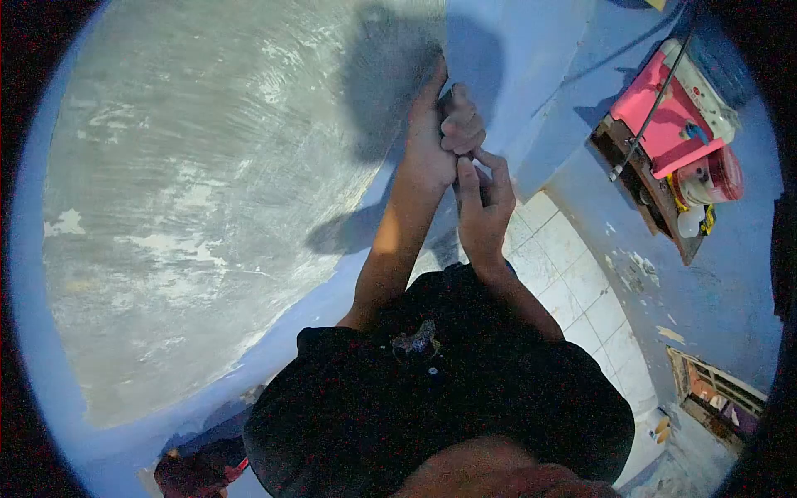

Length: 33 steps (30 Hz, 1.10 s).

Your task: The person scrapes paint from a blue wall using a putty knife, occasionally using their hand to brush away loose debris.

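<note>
Holds the left hand (440, 129) up at the upper centre of the frame, with thumb raised and other fingers curled in; cannot tell whether closed on anything. Touches its lower edge with the bent fingertips of the right hand (486, 203), thumb and forefinger near together; cannot tell whether this grip is clamped on something. Has the grey wall patch (191, 166) beside the left hand, across the left of the frame. Wears a black shirt (498, 357), lower centre. Shows a pink container (656, 120) on a wooden shelf (614, 148), upper right.

Spreads over the left of the frame as a big, grey wall patch (166, 183), with white spots and streaky marks, darker near the top middle.
</note>
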Each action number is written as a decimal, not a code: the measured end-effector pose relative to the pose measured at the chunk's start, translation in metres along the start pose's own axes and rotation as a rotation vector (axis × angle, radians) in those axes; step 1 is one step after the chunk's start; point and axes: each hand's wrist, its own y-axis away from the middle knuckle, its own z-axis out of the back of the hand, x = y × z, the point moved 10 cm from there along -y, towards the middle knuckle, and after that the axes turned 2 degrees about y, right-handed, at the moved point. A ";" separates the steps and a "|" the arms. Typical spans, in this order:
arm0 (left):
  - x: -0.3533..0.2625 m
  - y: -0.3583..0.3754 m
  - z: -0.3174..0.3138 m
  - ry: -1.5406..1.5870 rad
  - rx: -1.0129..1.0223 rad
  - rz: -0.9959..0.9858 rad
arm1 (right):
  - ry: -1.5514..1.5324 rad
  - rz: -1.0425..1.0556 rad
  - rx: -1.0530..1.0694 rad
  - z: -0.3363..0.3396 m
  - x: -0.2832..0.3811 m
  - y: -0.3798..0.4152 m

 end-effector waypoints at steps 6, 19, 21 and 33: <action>-0.003 -0.006 0.001 -0.028 0.006 0.037 | 0.126 0.097 0.029 -0.004 0.002 -0.006; 0.002 -0.053 -0.036 0.061 0.124 0.021 | 0.110 0.134 -0.070 0.010 0.054 -0.046; 0.005 -0.038 -0.017 0.095 0.096 0.044 | 0.125 0.053 -0.070 0.010 0.034 -0.034; 0.007 -0.002 -0.006 0.218 0.231 0.019 | 0.341 0.215 0.069 0.002 0.027 -0.005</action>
